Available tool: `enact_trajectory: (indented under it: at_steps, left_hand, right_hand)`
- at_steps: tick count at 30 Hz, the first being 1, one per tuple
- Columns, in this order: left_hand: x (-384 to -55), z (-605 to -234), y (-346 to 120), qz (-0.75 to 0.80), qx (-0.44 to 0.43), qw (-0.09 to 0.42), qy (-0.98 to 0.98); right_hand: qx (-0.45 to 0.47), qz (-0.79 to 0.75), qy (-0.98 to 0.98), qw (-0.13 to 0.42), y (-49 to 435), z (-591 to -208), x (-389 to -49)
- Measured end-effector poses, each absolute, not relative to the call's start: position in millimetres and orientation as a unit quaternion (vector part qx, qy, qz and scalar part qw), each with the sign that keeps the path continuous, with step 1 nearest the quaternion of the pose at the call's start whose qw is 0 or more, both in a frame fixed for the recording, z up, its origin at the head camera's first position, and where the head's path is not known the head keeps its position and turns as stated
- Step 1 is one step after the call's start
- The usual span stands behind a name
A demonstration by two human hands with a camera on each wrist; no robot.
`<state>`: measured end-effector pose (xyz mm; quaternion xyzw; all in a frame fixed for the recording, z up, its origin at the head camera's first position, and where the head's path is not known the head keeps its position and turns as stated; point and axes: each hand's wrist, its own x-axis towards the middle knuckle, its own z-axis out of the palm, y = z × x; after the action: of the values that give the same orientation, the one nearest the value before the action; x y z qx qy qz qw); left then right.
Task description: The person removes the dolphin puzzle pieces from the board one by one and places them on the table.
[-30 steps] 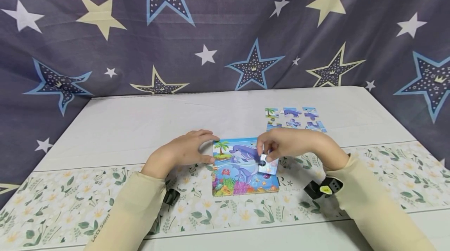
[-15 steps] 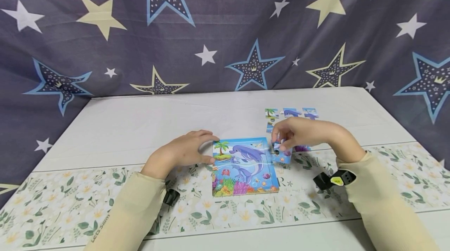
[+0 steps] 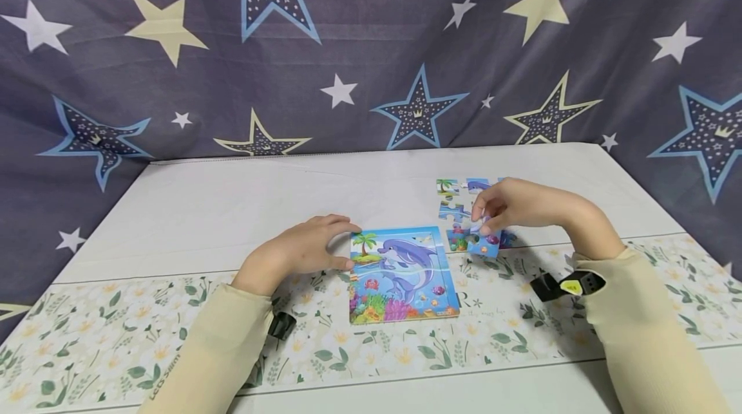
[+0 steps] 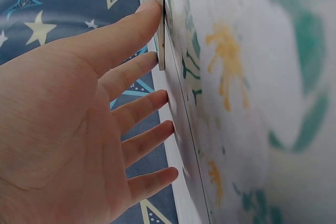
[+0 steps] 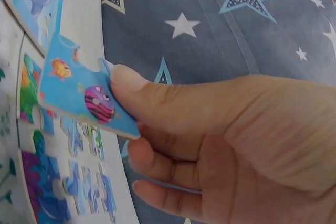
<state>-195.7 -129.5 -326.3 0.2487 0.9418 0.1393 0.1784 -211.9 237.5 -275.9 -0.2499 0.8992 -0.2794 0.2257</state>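
Observation:
My right hand point(image 3: 524, 209) pinches a blue jigsaw piece point(image 5: 79, 95) between thumb and fingers. A pink striped fish and a small orange fish are printed on it. It hovers over loose jigsaw pieces point(image 3: 454, 210), partly hiding them. To the left lies a square puzzle board point(image 3: 400, 272) with dolphins, a palm tree and coral. My left hand point(image 3: 304, 248) has its thumb and index finger at the board's left edge. In the left wrist view, the thumb point(image 4: 142, 27) touches that edge while the other fingers spread loosely.
The pieces lie spaced in rows beyond the board's right side. A floral runner point(image 3: 232, 324) crosses the white table point(image 3: 261, 195). Behind the table hangs a dark curtain point(image 3: 371, 34) with stars.
My right hand has lifted the jigsaw piece off the board's right side and carried it right and away, over the loose pieces. The left hand has stayed in place.

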Motion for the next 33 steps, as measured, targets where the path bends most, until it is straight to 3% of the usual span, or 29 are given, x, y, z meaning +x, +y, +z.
enact_trajectory:
  at_steps: [22, 33]
  left_hand:
    - [-195.5, -325.4, -129.0, 0.137, 0.246, 0.179, 0.943]
    - [-196.0, -326.4, -130.4, 0.140, 0.247, 0.180, 0.942]
  right_hand:
    - [-0.192, -0.269, 0.927, 0.178, 287.0, -274.9, -218.8]
    - [-0.169, -0.292, 0.921, 0.196, 308.0, -282.8, -222.7]
